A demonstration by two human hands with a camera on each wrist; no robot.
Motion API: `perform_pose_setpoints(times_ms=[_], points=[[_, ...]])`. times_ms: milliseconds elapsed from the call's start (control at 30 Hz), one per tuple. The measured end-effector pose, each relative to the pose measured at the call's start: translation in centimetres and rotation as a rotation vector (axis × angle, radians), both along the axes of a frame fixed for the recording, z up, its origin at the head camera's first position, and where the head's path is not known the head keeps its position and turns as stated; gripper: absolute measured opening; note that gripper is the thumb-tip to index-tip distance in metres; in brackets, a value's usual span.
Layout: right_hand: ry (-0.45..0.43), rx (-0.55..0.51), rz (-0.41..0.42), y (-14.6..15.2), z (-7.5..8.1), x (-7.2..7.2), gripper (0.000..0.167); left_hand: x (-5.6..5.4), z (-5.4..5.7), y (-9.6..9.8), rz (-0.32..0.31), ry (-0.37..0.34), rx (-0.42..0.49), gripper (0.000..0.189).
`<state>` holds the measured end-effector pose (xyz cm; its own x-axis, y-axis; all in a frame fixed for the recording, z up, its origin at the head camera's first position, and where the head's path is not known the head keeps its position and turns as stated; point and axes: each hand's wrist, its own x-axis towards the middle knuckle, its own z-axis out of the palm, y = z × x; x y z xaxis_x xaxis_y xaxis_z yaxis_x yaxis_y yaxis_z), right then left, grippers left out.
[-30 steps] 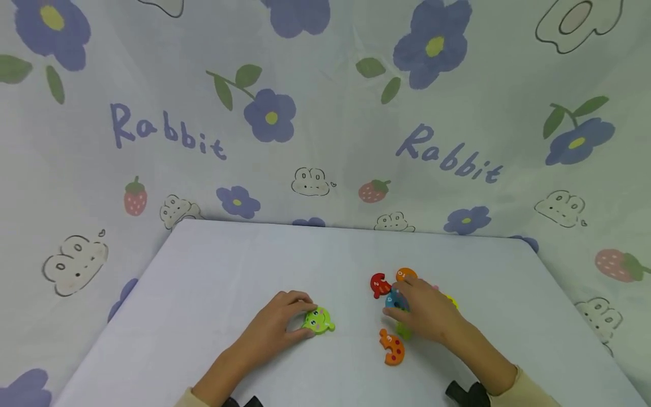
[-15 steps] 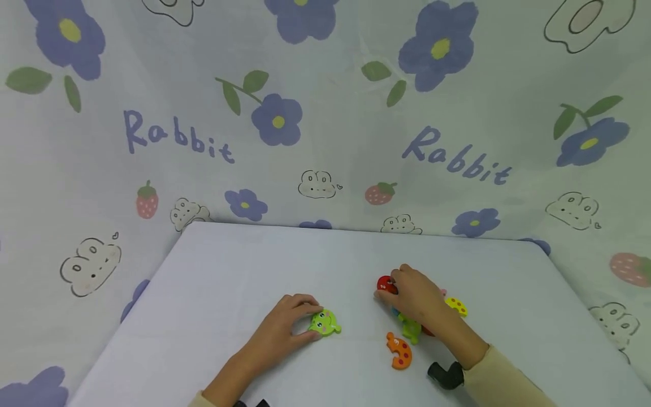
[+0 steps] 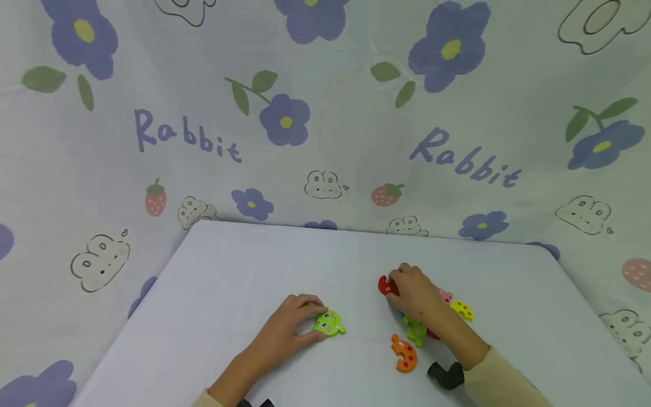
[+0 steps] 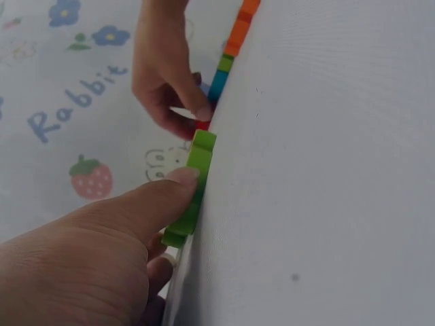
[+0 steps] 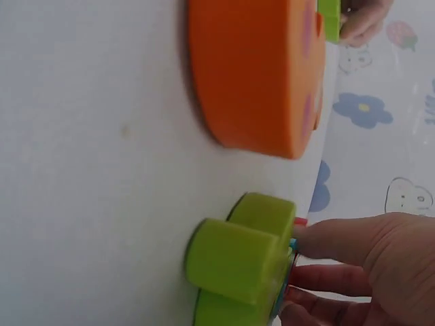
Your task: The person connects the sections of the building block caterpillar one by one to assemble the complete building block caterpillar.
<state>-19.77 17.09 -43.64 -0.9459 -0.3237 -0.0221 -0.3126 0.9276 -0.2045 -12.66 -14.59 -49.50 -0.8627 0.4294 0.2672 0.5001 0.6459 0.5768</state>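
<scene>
My left hand [image 3: 285,332] pinches a light green animal-face puzzle piece [image 3: 329,323] between thumb and fingers, flat on the white table. Seen edge-on in the left wrist view, the same green piece [image 4: 198,166] is thick and stands against my thumb. My right hand [image 3: 419,295] holds a red puzzle piece [image 3: 385,285] marked with a number, its fingertips and thumb round the near side. Partly under that hand lie a green piece [image 3: 416,333] and a bit of blue. A curved orange piece [image 3: 406,355] with dots lies nearer to me.
To the right of my right hand are a yellow dotted piece [image 3: 461,310] and a pink one [image 3: 446,295]. A black device [image 3: 445,376] sits by the right wrist. Behind the white table [image 3: 285,254] hangs a flower-printed cloth [image 3: 346,113].
My right hand has moved from over the blue piece slightly up and left onto the red piece and grips it. The left hand stays on the green piece; the head view shifts slightly.
</scene>
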Motion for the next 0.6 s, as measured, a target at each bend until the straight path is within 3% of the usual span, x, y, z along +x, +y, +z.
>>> perform_pose_setpoints(times_ms=[167, 433, 600], points=[[-0.002, -0.045, 0.050, -0.2, -0.1, 0.1, 0.048, 0.1, 0.1, -0.1, 0.000, -0.001, -0.001, 0.049], [0.037, -0.045, -0.088, -0.7, -0.3, 0.1, 0.063, 0.1, 0.3, -0.1, -0.008, 0.009, 0.006, 0.049], [0.024, -0.004, -0.090, -1.1, -0.4, -0.2, 0.058, 0.2, 0.4, 0.0, -0.015, 0.026, 0.016, 0.048]])
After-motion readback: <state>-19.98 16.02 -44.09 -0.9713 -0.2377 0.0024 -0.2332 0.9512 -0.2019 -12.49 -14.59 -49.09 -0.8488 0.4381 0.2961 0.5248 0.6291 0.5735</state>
